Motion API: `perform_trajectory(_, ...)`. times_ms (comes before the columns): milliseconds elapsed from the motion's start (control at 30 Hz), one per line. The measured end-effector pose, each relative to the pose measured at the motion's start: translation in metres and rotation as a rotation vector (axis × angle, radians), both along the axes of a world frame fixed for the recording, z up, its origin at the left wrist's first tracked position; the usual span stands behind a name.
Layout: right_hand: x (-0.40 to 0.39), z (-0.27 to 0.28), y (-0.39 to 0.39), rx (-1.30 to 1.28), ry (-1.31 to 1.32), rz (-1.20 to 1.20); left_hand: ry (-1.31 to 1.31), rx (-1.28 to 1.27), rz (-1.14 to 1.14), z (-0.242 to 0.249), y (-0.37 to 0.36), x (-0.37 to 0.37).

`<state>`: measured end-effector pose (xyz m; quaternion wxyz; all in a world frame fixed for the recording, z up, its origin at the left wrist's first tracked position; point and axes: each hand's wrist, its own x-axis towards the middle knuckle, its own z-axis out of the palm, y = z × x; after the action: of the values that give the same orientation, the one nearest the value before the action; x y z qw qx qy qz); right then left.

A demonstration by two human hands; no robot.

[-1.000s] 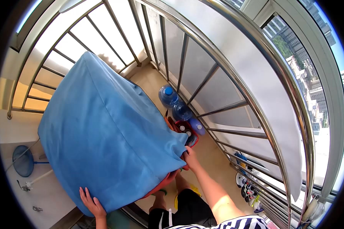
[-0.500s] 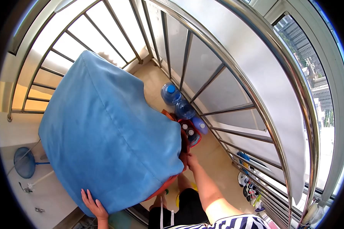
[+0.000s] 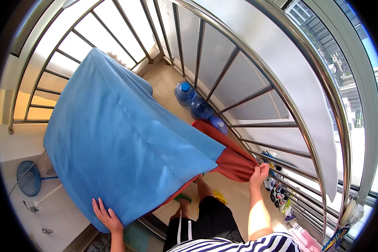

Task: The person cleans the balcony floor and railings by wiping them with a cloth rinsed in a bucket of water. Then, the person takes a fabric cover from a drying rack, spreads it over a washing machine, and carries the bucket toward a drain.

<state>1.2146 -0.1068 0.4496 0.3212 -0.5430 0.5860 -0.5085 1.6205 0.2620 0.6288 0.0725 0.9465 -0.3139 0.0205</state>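
A large blue cloth (image 3: 113, 126) with a red-brown lower part hangs in front of me, draped over something hidden beneath it. My left hand (image 3: 108, 216) lies flat on its lower left corner, fingers a little spread. To the right, my right hand (image 3: 259, 174) is closed on the edge of the red-brown fabric (image 3: 235, 164), pulling it out taut beside the railing. Its underside shows along the lower edge near my legs.
Blue water bottles (image 3: 201, 109) stand along the floor by the metal railing (image 3: 296, 124). Shoes (image 3: 277, 193) sit at the right behind the bars. A blue net (image 3: 28, 178) and a tap (image 3: 31, 206) are at the left. Windows line the right side.
My right hand has moved right and up toward the railing, drawing the red-brown fabric out. The cloth now covers the red bag of bottles. My left hand has barely moved.
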Motion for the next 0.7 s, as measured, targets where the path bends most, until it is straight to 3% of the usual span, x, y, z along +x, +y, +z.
perform_trajectory(100, 0.023, 0.002, 0.013, 0.151, -0.073, 0.009, -0.04, -0.007, -0.003, -0.008, 0.011, -0.002)
perform_trajectory(167, 0.05, -0.014, 0.002, 0.559, 0.323, 0.194, -0.06, -0.026, -0.005, -0.013, 0.011, -0.003)
perform_trajectory(233, 0.061, -0.064, 0.008, 0.771, 0.549, 0.454, -0.082, -0.034, 0.006, -0.014, 0.014, 0.0)
perform_trajectory(300, 0.066, -0.122, 0.0, 0.877, 0.496, 0.49, -0.037, -0.057, 0.021, -0.012, 0.014, 0.002)
perform_trajectory(367, 0.092, -0.091, -0.019, 0.731, 0.486, 0.505, 0.057, -0.145, -0.015, -0.012, 0.011, 0.009)
perform_trajectory(433, 0.111, -0.087, -0.015, 0.712, 0.05, 0.673, 0.153, -0.236, -0.021, -0.008, 0.034, 0.003)
perform_trajectory(467, 0.118, -0.084, -0.015, 0.71, 0.06, 0.691, 0.153, -0.249, -0.075, -0.004, 0.036, -0.001)
perform_trajectory(533, 0.135, -0.071, -0.015, 0.336, 0.221, 0.827, 0.104, -0.208, -0.173, 0.002, 0.046, -0.012)
perform_trajectory(567, 0.143, -0.063, -0.016, 0.331, 0.227, 0.846, 0.102, -0.214, -0.153, 0.004, 0.053, -0.021)
perform_trajectory(633, 0.157, -0.052, -0.019, 0.164, 0.602, 0.816, 0.073, -0.101, -0.214, 0.006, 0.065, -0.037)
perform_trajectory(700, 0.169, -0.065, -0.037, 0.247, 0.573, 0.93, 0.088, -0.062, -0.176, -0.001, 0.079, -0.047)
